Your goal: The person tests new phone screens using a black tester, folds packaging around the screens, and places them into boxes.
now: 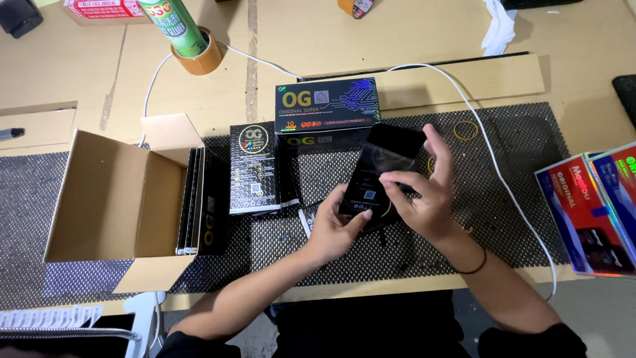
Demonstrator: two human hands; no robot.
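Note:
My left hand (334,229) grips the lower end of a flat black glossy pouch (372,174) held over the black mesh mat (517,199). My right hand (424,195) pinches the same pouch from the right, thumb on its front and fingers spread behind. A dark flat item (395,138) sticks out of the pouch's top. Just behind stands a black printed carton (327,106). A stack of similar black pouches (255,169) lies left of my hands.
An open cardboard box (119,199) at the left holds several upright black packs. Red and blue boxes (596,205) lie at the right edge. A white cable (490,152) crosses the mat. A green spray can (173,25) stands in a tape roll at the back.

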